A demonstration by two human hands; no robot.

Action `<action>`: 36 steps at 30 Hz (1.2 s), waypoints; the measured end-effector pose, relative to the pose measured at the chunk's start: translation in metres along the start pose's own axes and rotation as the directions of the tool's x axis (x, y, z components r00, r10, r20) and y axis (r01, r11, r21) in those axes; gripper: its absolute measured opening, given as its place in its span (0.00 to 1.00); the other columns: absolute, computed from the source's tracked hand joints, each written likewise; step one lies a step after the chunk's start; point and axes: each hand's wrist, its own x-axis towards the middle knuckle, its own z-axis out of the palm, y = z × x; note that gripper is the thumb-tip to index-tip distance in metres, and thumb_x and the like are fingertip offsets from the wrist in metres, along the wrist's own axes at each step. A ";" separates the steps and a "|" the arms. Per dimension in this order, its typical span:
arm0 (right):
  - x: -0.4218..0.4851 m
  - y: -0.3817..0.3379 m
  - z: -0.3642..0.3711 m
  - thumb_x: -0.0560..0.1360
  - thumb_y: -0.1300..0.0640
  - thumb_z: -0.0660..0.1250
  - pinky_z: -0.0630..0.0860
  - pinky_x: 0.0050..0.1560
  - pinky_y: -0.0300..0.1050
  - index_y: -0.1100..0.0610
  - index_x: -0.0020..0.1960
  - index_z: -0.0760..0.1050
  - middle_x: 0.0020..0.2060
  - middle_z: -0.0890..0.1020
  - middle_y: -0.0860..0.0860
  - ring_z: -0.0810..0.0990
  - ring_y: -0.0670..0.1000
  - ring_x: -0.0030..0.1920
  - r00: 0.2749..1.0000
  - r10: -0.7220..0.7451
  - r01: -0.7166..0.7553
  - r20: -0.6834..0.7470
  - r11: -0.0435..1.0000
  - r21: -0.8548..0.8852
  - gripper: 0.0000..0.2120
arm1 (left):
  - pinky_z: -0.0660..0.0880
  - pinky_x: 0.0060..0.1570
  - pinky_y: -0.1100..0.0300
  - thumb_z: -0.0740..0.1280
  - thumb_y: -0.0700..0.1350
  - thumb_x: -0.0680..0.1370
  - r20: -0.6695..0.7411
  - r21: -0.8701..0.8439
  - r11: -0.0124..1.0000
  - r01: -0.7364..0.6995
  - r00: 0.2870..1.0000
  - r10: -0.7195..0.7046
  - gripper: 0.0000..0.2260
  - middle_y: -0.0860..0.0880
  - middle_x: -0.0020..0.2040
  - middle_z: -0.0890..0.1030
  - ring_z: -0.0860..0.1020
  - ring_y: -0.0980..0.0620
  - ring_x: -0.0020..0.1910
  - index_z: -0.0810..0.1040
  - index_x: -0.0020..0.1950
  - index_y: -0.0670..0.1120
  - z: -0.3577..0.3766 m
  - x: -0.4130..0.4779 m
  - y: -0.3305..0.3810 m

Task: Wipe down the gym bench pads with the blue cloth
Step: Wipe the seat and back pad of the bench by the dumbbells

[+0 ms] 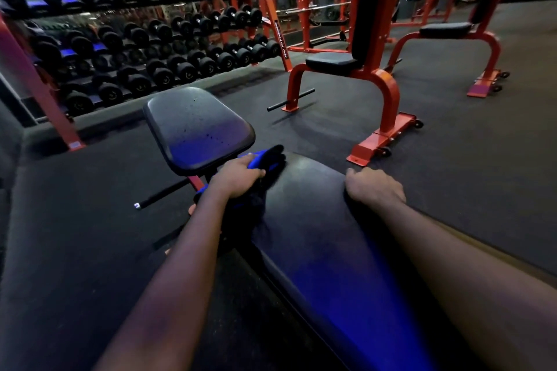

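While the left hand closes its fingers around the blue cloth at the long pad's far left edge, the right hand curls empty over its right edge. Beyond it sits the seat pad, on dark rubber flooring near a dumbbell rack and red benches.

The left hand hides much of the blue cloth.

dumbbell rack, far left | two red upright benches, beyond | dark rubber floor
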 end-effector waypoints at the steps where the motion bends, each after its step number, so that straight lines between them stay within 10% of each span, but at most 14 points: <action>1: 0.002 0.000 0.001 0.81 0.46 0.48 0.70 0.61 0.52 0.60 0.67 0.74 0.67 0.76 0.61 0.75 0.61 0.65 1.000 0.001 -0.001 -0.001 1.000 -0.002 0.27 | 0.68 0.68 0.52 0.66 0.57 0.74 -0.003 0.037 0.998 0.056 0.998 -0.056 0.24 0.49 0.69 0.75 0.74 0.46 0.66 0.72 0.70 0.58 -0.004 0.009 0.001; 5: 0.005 0.000 0.003 0.81 0.45 0.48 0.70 0.60 0.51 0.60 0.67 0.74 0.67 0.76 0.60 0.76 0.61 0.65 1.000 0.008 -0.008 -0.005 1.000 -0.022 0.27 | 0.69 0.66 0.53 0.64 0.58 0.76 0.015 0.102 0.991 0.089 0.996 -0.091 0.21 0.49 0.68 0.76 0.74 0.46 0.66 0.70 0.70 0.61 0.002 0.037 0.020; 10: 0.005 0.000 0.003 0.81 0.45 0.48 0.70 0.60 0.51 0.59 0.68 0.73 0.67 0.75 0.60 0.76 0.61 0.65 1.000 0.009 -0.010 -0.006 1.000 -0.026 0.27 | 0.62 0.72 0.52 0.65 0.54 0.78 0.072 0.207 0.951 -0.228 0.973 0.218 0.25 0.55 0.75 0.68 0.64 0.52 0.75 0.66 0.75 0.59 0.028 0.030 0.061; 14: 0.007 0.003 0.004 0.81 0.45 0.48 0.70 0.60 0.52 0.60 0.68 0.73 0.67 0.76 0.60 0.76 0.61 0.65 1.000 0.003 -0.003 -0.017 1.000 -0.021 0.27 | 0.54 0.72 0.62 0.67 0.49 0.79 0.181 0.008 0.948 -0.318 0.933 0.311 0.26 0.53 0.75 0.66 0.62 0.54 0.75 0.65 0.77 0.52 0.015 0.027 0.035; 22: 0.007 0.001 0.005 0.80 0.46 0.48 0.70 0.58 0.52 0.59 0.66 0.75 0.66 0.77 0.60 0.76 0.61 0.64 1.000 -0.004 0.004 -0.007 1.000 -0.013 0.27 | 0.69 0.65 0.51 0.61 0.53 0.76 0.003 0.132 0.989 0.073 0.997 -0.074 0.23 0.46 0.69 0.75 0.73 0.42 0.67 0.69 0.71 0.59 0.020 0.061 0.044; 29: 0.006 0.000 0.003 0.81 0.46 0.48 0.71 0.59 0.51 0.59 0.67 0.74 0.66 0.76 0.60 0.76 0.61 0.64 1.000 0.000 0.000 -0.002 1.000 -0.001 0.26 | 0.56 0.71 0.64 0.67 0.46 0.78 0.119 0.058 0.926 -0.373 0.924 0.364 0.25 0.57 0.74 0.68 0.64 0.56 0.73 0.68 0.75 0.54 0.022 0.008 0.035; 36: 0.004 0.000 0.002 0.81 0.46 0.48 0.71 0.59 0.51 0.59 0.66 0.75 0.66 0.77 0.60 0.76 0.61 0.64 1.000 0.004 -0.004 0.000 1.000 -0.010 0.26 | 0.71 0.56 0.55 0.62 0.50 0.77 -0.024 0.073 0.997 0.021 1.000 -0.019 0.17 0.46 0.62 0.79 0.77 0.45 0.58 0.73 0.65 0.58 0.005 0.038 0.017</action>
